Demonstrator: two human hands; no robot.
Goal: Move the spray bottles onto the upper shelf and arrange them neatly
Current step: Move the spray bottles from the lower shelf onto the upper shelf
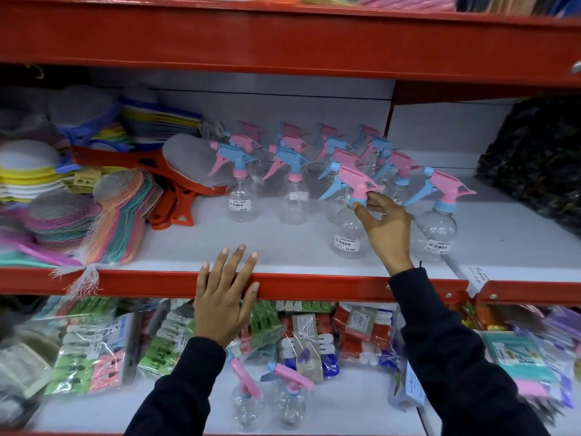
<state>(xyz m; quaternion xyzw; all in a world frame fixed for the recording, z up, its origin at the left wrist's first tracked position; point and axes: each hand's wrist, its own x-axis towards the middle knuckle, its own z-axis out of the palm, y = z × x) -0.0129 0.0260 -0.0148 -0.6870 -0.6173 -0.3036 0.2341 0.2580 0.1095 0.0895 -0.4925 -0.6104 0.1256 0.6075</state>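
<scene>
**Squaring up the front bottle**

We've got the clear plastic spray bottle w/ pink trigger head and blue nozzle [349,215] standing near the front of the white upper shelf [283,247]. Our right hand [382,226] pinches its neck just under the trigger, fingertips [372,196] on the collar, probably to turn the nozzle left so it matches the rest. Behind it, rows of clear pink-and-blue spray bottles [292,171] all face left, so that looks like the pattern we're following. Just beside it on the right stands another clear bottle w/ pink head [438,215], labels facing front.

Our left hand [224,297] lies flat and open on the red metal shelf edge [314,286], grasping nothing, likely bracing us.

Two more clear spray bottles [270,401] remain on the lower shelf, tilted among bagged clothes pegs [103,347], so we judge the job mostly done, not finished.
</scene>
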